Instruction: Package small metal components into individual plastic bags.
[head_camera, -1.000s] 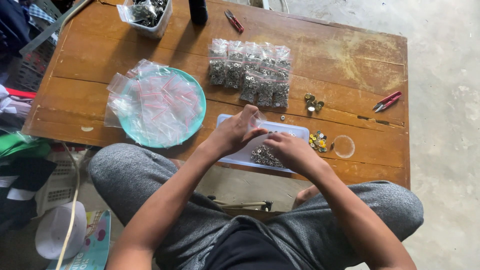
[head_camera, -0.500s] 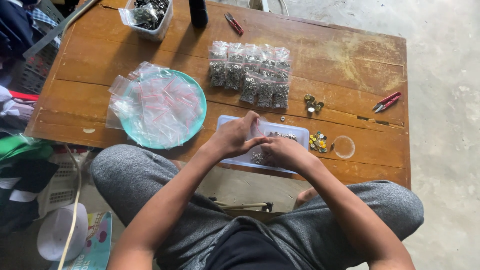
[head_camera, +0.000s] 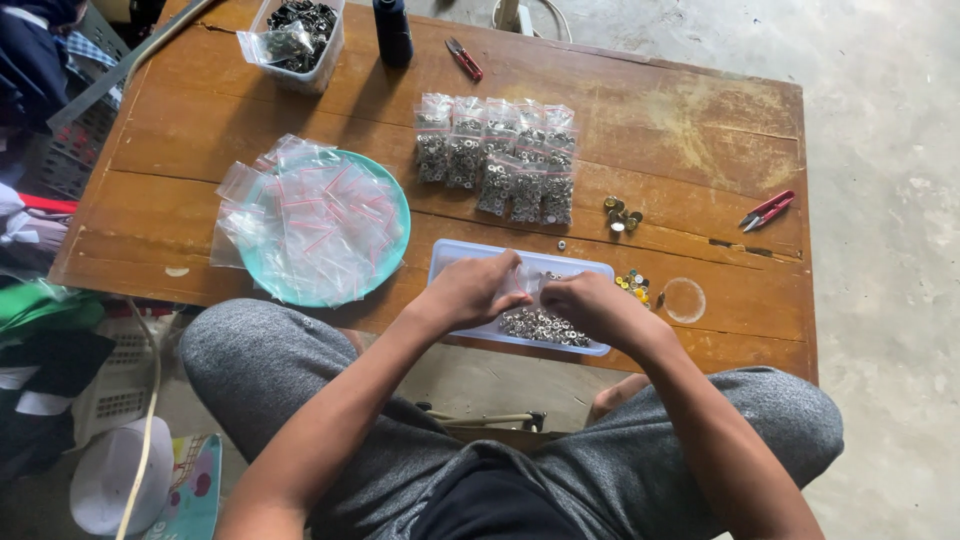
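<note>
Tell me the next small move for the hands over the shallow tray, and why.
Probably pinch up a few of the small metal rings with the right hand. Both hands sit over the pale blue tray, the left hand close beside the right, and the rings lie loose right under the fingers. Filled little bags are already lined up behind the tray.

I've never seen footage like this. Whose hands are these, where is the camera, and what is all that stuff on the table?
No machine here: a seated person wears a camera on the head, looking down at a wooden table. The left hand and right hand meet over a clear shallow tray of small metal rings; what the fingers pinch is hidden. Beyond lie filled little bags in rows. Left of the tray, a teal plate holds empty bags. Red pliers lie at the right, and a tub of dark parts stands at the far edge.
</note>
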